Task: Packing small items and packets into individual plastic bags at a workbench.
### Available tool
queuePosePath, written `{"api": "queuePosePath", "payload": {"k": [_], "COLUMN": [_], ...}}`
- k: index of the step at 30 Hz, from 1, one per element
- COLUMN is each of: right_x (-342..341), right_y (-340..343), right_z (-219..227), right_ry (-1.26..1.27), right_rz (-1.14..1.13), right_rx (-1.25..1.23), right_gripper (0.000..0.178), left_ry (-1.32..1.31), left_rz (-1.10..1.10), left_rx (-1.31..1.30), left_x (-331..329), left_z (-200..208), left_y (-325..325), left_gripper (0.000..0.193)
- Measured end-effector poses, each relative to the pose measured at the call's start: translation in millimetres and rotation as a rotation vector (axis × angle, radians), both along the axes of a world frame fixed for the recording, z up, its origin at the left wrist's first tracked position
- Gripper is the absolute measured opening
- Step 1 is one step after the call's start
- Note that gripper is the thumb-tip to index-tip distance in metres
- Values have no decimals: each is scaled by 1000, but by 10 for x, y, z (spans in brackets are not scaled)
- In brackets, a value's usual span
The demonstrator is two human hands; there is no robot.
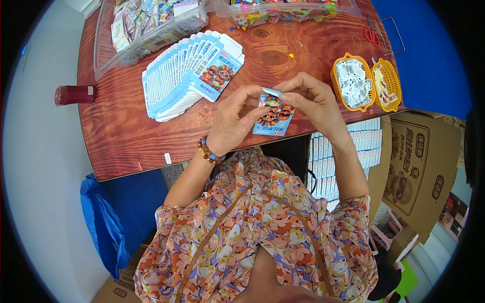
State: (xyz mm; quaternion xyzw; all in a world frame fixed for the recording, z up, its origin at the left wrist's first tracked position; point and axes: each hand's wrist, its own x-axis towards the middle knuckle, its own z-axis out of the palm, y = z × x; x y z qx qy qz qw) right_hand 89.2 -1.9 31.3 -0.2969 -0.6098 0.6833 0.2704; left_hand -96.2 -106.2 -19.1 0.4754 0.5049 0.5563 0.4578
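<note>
A small blue cardboard box (273,125) with colourful cartoon figures is held between my hands over the table's near edge. My left hand (235,120) closes on its left side, the thumb lying across the printed front. With closed fingers, my right hand (314,103) pinches the pale end flap (273,92) at the box's far end. What the inside of the box holds is hidden. Just left of my hands, a fanned stack of flat blue-and-white boxes (174,81) lies on the table, the top one showing the same print.
Clear plastic bins (146,48) of small packets stand at the far side. Yellow baskets (376,83) hold white slips and small cut-outs at the right, near red-handled scissors (371,36). A dark red cylinder (75,95) lies left. Below the right edge, a carton (348,151) holds rows of boxes.
</note>
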Motion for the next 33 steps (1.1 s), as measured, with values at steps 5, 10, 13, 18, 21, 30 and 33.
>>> {"api": "queuePosePath", "payload": {"k": [5,10,13,18,21,30,33], "right_x": [28,31,19,8,-13,16,9], "right_y": [96,122,113,97,81,80,59], "right_z": [183,138,178,140,129,76,161], "right_ry": [-255,-327,-392,-396,-429,-501,-537], "right_rz": [82,97,113,110,109,220,264], "right_rx": [26,259,401,685,707,904,961], "right_gripper": [19,20,19,18,18,17,17], "left_ry": [-39,-75,48,67,65,-24,28], "left_rz": [-24,-38,-40,-32,-40,-125,-79], "left_rx": [11,22,1,-39,-45,-168,-153], "left_x": [10,17,3,41,29,-57,-18], "left_z": [79,62,46,90,78,34,10], "left_y": [22,47,57,73,70,55,40], "left_gripper": [38,42,44,45,45,49,48]}}
